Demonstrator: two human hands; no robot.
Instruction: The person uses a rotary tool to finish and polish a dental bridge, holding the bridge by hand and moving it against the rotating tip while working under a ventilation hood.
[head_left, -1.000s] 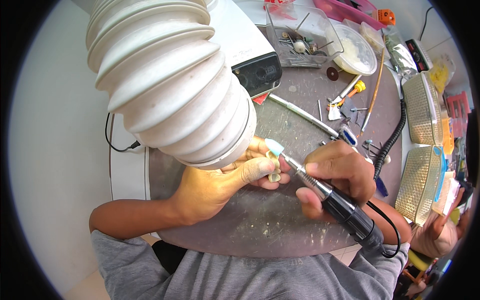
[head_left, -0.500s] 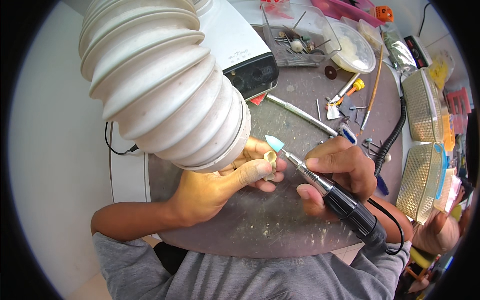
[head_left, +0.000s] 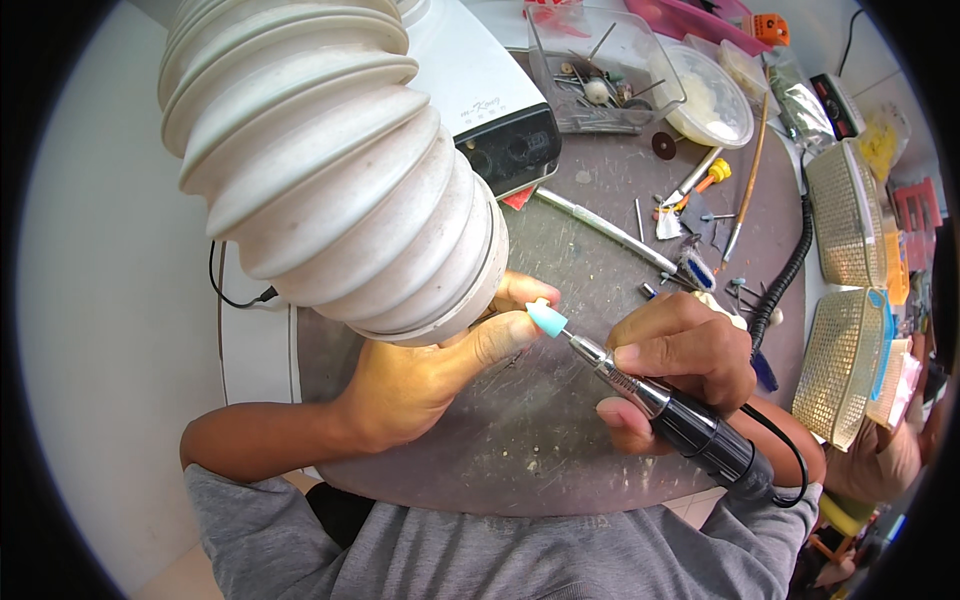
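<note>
My left hand [head_left: 420, 385] is closed, thumb and fingers pinching a small cream-coloured dental crown piece [head_left: 541, 301]. Most of that piece is hidden behind the thumb and a turquoise cone-shaped polishing tip [head_left: 547, 320]. The tip is mounted on a rotary handpiece [head_left: 708, 440] with a silver nose and black body, gripped like a pen in my right hand [head_left: 685, 350]. Tip and crown piece overlap in the view and appear to touch. Part of my left fingers lies behind the mouth of a white ribbed hose [head_left: 350, 190].
A white machine [head_left: 460, 70] with a dark front stands behind the hose. Around the back are a clear bin of burs [head_left: 600, 120], a round tub [head_left: 735, 125], a metal rod [head_left: 605, 228] and a brush [head_left: 695, 268]. A coiled black cord [head_left: 795, 260] and mesh baskets [head_left: 838, 370] line the right.
The crown piece has been turned and drawn in behind my left thumb, so less of it shows. The turquoise tip has moved slightly down onto it. My left fingers have curled in.
</note>
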